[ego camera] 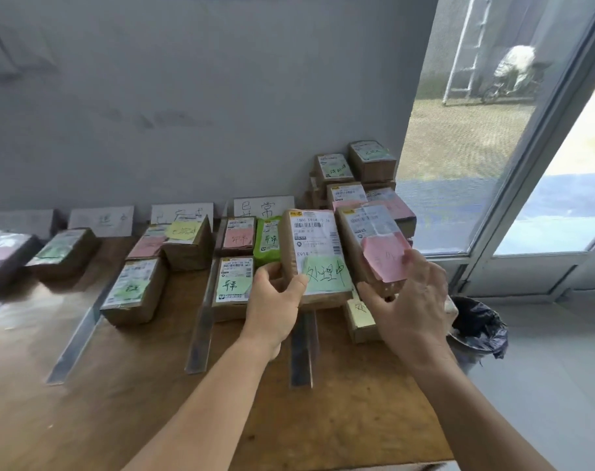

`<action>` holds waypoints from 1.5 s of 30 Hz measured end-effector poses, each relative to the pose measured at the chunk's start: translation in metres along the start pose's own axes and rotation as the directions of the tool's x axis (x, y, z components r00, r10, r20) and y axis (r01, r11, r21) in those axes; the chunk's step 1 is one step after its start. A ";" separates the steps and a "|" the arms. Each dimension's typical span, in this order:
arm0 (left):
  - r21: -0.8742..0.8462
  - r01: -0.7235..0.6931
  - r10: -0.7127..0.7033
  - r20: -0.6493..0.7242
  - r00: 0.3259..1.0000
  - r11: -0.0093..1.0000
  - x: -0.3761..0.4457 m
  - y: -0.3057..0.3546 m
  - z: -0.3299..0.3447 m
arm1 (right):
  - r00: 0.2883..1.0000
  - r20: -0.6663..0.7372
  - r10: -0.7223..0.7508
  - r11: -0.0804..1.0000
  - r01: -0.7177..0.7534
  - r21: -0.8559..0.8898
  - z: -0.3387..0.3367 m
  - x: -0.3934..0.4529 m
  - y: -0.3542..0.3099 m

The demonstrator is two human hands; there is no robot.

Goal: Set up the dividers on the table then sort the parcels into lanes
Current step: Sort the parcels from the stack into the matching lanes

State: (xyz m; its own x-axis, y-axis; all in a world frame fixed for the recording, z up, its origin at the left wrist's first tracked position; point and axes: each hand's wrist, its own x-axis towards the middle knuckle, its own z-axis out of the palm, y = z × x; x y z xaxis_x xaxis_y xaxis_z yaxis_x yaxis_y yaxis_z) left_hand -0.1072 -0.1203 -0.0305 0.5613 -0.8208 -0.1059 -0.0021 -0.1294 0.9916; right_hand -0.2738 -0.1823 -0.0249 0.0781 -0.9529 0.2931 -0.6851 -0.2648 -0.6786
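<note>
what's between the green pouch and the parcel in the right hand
In the head view, the parcel with the green note, held by the left hand.

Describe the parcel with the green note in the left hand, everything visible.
The parcel is a brown cardboard box, held tilted up above the table. A white barcoded shipping label covers its upper face; a green sticky note with handwriting sits at the lower end. The left hand grips its lower left corner, thumb on the note's edge.

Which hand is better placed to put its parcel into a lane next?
The left hand, I think. Its parcel with the green note is held just above the rightmost divider, beside the lanes. The right hand holds its parcel with the pink note farther right, by the unsorted stack.
</note>
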 end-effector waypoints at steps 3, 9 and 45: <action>-0.017 -0.016 0.016 0.005 1.000 1.000 -0.012 0.006 -0.032 | 0.999 -0.003 -0.046 0.998 0.046 0.053 0.011 -0.019 -0.025; -0.028 -0.042 0.042 -0.018 0.999 0.999 -0.033 0.008 -0.104 | 0.995 0.018 -0.094 0.993 0.092 0.080 0.035 -0.061 -0.082; -0.071 -0.086 0.044 -0.459 0.887 0.994 -0.003 0.009 -0.407 | 0.871 0.155 -0.467 0.864 0.411 0.291 0.243 -0.118 -0.325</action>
State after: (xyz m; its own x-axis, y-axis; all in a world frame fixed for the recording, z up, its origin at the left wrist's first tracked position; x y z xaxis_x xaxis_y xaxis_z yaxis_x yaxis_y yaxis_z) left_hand 0.2281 0.1076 0.0087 0.8777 -0.4789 -0.0161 0.0081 -0.0187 0.9998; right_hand 0.1156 -0.0201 -0.0025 0.5002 -0.7292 0.4671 -0.3492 -0.6634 -0.6617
